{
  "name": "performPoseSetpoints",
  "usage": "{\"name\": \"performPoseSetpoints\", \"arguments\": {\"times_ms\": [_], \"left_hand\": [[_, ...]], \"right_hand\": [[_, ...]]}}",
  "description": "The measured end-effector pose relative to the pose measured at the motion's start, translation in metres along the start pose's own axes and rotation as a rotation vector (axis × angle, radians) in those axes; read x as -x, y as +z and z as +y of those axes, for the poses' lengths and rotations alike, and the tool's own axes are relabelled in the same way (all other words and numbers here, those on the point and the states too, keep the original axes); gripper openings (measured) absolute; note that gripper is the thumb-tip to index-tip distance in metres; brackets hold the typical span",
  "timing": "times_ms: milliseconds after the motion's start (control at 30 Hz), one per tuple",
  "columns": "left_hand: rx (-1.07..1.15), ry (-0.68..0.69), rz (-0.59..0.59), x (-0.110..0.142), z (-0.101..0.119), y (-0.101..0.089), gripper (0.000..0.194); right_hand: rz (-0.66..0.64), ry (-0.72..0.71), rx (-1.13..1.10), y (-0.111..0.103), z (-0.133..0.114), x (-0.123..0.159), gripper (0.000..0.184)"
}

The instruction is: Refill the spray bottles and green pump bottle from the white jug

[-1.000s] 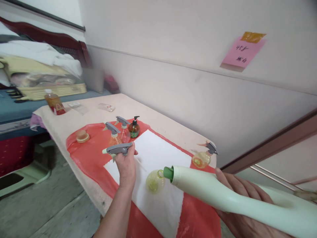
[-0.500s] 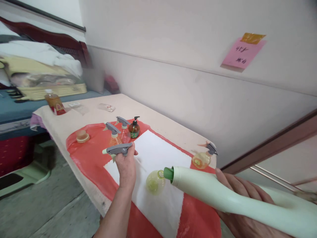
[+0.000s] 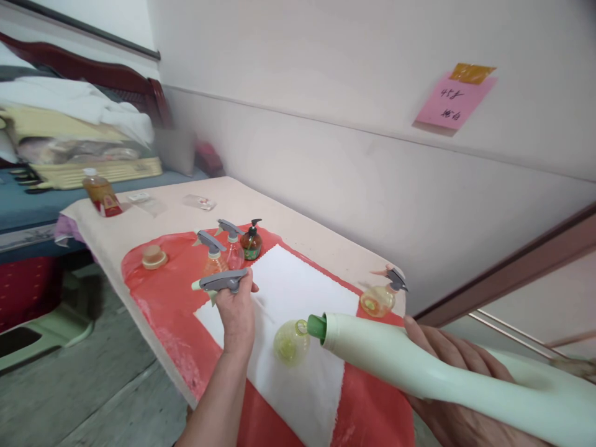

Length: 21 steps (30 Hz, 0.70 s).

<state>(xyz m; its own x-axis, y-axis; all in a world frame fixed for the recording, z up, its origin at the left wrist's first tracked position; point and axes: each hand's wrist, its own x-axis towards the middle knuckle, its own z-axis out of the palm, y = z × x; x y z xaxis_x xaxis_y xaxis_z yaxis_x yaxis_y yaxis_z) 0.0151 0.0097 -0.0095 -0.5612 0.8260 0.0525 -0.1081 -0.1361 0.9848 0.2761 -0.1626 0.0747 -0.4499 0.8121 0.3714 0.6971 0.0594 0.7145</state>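
My left hand [image 3: 236, 320] is closed around a grey spray trigger head [image 3: 223, 281] with a pale nozzle, held above the table. My right hand [image 3: 459, 366] grips a large pale green jug [image 3: 386, 347], tipped on its side and pointing left. Its darker green pouring spout [image 3: 317, 326] is at the mouth of a round clear spray bottle [image 3: 291, 344], which stands without its head on a white cloth [image 3: 298, 273]. Yellow-green liquid shows inside that bottle. No stream can be made out. The far part of the jug is outside the frame.
On the red sheet [image 3: 174, 310] stand an orange spray bottle [image 3: 214, 264], a pink one [image 3: 234, 253], a dark pump bottle [image 3: 252, 242] and a round brush [image 3: 153, 256]. A yellowish spray bottle [image 3: 378, 300] sits right. A drink bottle [image 3: 101, 194] stands far left.
Both hands, the trigger head and the jug hold almost the same positions. The view has shifted very slightly.
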Motion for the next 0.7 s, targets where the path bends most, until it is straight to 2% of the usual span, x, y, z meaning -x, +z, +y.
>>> {"name": "performPoseSetpoints", "arguments": {"times_ms": [167,700], "left_hand": [[0.009,-0.001,-0.005,0.0001,-0.0025,0.0005,0.025],[-0.005,-0.009,0.003,0.0017,0.0002,0.0021,0.030]], "right_hand": [[-0.035,-0.016,0.007,0.0031,0.0003,-0.0004,0.056],[-0.024,0.003,0.000,0.0011,0.0014,-0.0029,0.057]]}}
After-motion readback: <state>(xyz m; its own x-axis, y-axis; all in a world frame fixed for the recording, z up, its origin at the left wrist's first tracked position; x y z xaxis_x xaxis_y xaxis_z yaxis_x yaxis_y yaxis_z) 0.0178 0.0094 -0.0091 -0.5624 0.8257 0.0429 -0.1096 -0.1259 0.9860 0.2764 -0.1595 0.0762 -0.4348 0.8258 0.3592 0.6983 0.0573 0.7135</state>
